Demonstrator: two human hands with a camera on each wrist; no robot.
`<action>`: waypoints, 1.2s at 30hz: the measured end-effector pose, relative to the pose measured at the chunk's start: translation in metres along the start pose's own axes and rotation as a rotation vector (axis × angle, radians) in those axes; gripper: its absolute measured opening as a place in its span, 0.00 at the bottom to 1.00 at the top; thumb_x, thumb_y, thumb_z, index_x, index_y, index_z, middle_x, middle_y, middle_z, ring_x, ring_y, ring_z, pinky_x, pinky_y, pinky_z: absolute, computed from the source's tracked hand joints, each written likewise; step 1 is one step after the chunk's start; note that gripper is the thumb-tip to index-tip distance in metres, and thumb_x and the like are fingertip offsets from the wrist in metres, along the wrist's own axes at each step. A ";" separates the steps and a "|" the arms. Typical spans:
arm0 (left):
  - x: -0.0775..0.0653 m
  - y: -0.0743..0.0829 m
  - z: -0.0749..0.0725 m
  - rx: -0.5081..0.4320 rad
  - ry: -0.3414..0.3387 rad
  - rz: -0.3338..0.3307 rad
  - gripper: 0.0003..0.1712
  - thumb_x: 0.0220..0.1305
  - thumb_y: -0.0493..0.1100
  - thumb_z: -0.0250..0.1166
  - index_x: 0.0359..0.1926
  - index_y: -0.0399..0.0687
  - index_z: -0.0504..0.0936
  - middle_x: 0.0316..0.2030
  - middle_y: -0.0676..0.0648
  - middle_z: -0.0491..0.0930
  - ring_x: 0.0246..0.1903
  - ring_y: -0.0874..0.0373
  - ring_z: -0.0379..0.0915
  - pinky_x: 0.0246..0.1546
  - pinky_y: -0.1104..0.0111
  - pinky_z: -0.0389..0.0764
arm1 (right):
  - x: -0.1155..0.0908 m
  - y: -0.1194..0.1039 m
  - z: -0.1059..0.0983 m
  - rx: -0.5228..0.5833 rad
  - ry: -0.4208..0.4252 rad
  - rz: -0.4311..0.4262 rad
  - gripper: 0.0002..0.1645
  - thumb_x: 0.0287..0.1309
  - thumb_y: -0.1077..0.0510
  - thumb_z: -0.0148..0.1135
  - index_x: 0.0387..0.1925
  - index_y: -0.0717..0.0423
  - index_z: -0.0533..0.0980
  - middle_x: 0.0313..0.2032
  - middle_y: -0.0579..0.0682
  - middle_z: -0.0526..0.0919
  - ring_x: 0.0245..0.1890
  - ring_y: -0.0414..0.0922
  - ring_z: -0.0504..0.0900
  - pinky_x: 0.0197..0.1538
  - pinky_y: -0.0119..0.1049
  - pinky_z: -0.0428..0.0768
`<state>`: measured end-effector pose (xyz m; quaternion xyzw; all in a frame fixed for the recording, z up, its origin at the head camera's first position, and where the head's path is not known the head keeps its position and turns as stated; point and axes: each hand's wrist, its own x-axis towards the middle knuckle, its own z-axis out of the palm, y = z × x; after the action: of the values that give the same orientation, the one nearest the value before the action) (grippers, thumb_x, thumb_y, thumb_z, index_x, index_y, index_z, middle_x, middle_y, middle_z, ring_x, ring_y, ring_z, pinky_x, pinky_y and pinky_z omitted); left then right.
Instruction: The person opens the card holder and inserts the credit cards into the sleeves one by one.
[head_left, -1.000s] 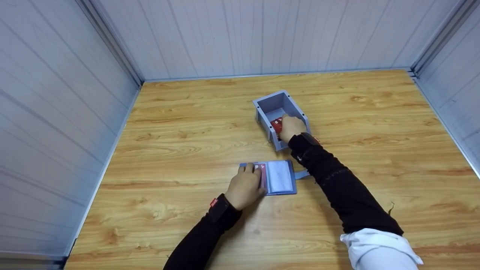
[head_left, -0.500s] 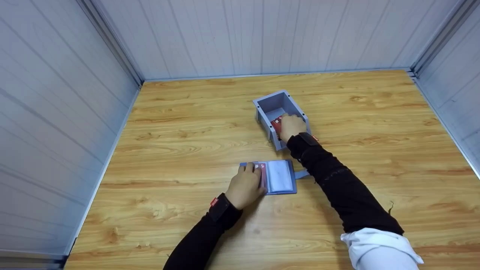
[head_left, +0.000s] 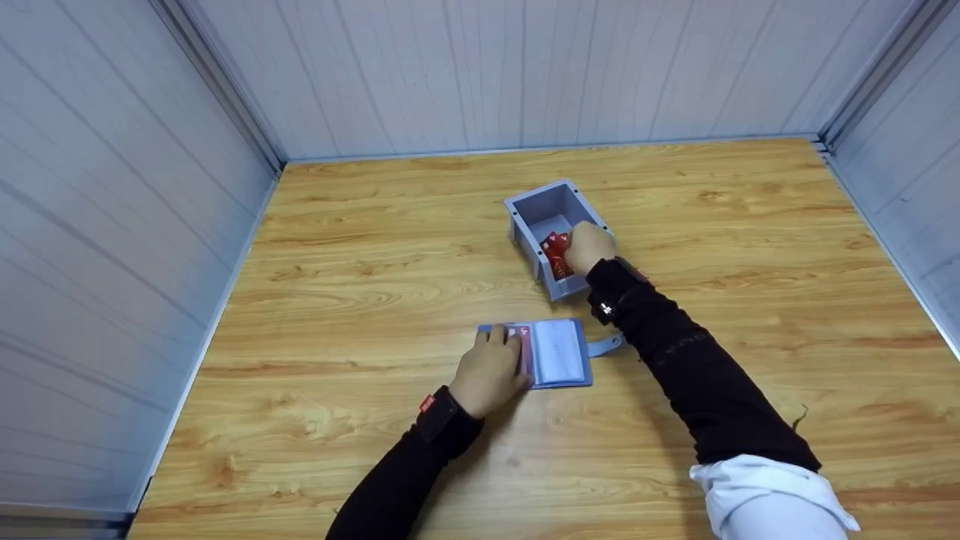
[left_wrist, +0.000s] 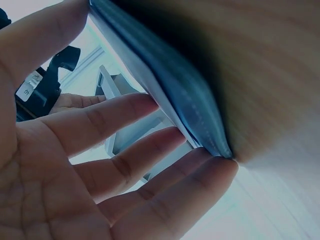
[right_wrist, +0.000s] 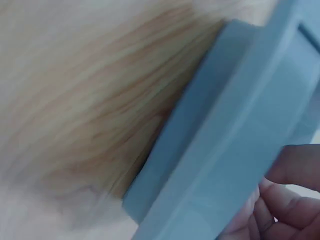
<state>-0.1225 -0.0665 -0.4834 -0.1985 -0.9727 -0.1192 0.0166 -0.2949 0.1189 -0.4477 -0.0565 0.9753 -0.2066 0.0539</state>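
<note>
My left hand (head_left: 487,371) rests on the left half of an open blue card holder (head_left: 559,352), fingertips and thumb at its edges. A red card (head_left: 526,354) shows beside the fingers in that half, while the right half has whitish clear sleeves. In the left wrist view, nearly straight fingers touch the holder's edge (left_wrist: 190,95). My right hand (head_left: 590,247) reaches into a grey plastic bin (head_left: 527,244), beside red cards (head_left: 556,262) lying inside. The bin wall (right_wrist: 210,150) hides part of its bent fingers in the right wrist view, so its hold is unclear.
Wood-patterned tabletop (head_left: 360,300) surrounds the holder and bin. The holder's snap strap (head_left: 606,345) sticks out to the right, near the right sleeve. Pale panel walls (head_left: 450,75) enclose the back and both sides.
My right hand has shifted slightly right within the bin, and more of the red cards shows. The left hand and card holder stay in place.
</note>
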 end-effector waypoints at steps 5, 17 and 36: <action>0.000 -0.001 0.000 0.000 -0.005 -0.003 0.28 0.52 0.51 0.72 0.49 0.37 0.80 0.48 0.37 0.77 0.44 0.42 0.74 0.37 0.55 0.85 | -0.003 0.006 -0.011 0.126 0.024 -0.030 0.10 0.53 0.62 0.54 0.20 0.60 0.77 0.26 0.53 0.80 0.32 0.53 0.77 0.35 0.41 0.72; -0.001 -0.003 0.000 0.012 0.020 0.007 0.27 0.50 0.51 0.72 0.46 0.37 0.81 0.45 0.38 0.77 0.43 0.42 0.74 0.35 0.55 0.84 | -0.022 0.011 -0.038 0.471 0.044 0.028 0.13 0.63 0.61 0.55 0.41 0.67 0.80 0.35 0.55 0.82 0.20 0.35 0.77 0.25 0.24 0.75; 0.001 -0.003 -0.001 -0.020 -0.038 -0.010 0.31 0.52 0.52 0.72 0.53 0.38 0.80 0.50 0.38 0.77 0.47 0.41 0.74 0.42 0.54 0.84 | -0.093 0.019 0.008 0.916 -0.250 0.016 0.10 0.62 0.66 0.60 0.43 0.69 0.76 0.28 0.44 0.80 0.22 0.37 0.80 0.32 0.34 0.86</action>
<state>-0.1244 -0.0693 -0.4830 -0.1960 -0.9726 -0.1254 -0.0043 -0.2038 0.1453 -0.4554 -0.0436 0.7704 -0.6064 0.1919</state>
